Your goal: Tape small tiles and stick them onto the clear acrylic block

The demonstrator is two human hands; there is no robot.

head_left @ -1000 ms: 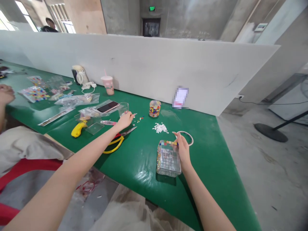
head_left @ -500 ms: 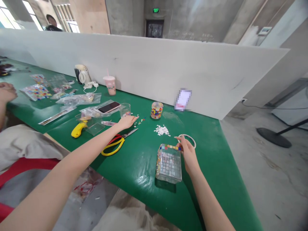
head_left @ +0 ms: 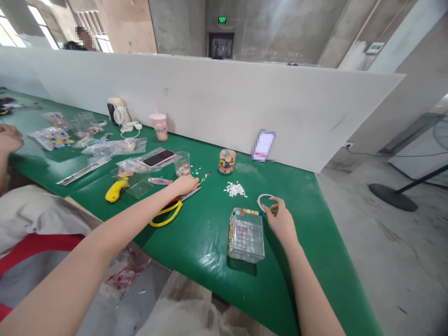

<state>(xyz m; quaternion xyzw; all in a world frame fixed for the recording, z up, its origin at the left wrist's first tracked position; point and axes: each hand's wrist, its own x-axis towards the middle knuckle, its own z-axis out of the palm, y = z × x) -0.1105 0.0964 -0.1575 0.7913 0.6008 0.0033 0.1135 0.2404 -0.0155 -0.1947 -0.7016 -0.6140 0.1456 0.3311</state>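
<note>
My left hand (head_left: pixel 186 185) is low over the table above the scissors (head_left: pixel 168 213), its fingertips drawn together beside small loose coloured tiles (head_left: pixel 205 176). Anything between those fingertips is too small to make out. A clear plastic box (head_left: pixel 247 235) stands before me, with coloured tiles along its left side and top edge and pale tiles showing through. To its right, my right hand (head_left: pixel 280 217) has thumb and forefinger bent but apart, over a white ring (head_left: pixel 259 200) on the table. Part of the ring is hidden by the hand. White tiles (head_left: pixel 235 189) lie in a pile behind the box.
A tile-covered cup (head_left: pixel 227 161), a clear cup of beads (head_left: pixel 182 164), a phone (head_left: pixel 159 157) and a pink tumbler (head_left: pixel 160 127) stand or lie farther back. Left are a yellow-handled tool (head_left: pixel 116 189) and plastic bags. Another person's hand (head_left: pixel 10 138) is at the far left.
My right hand has moved off the box's tiled top edge, rightward to the white ring. My left hand has drawn slightly nearer, and its fingers have curled together.
</note>
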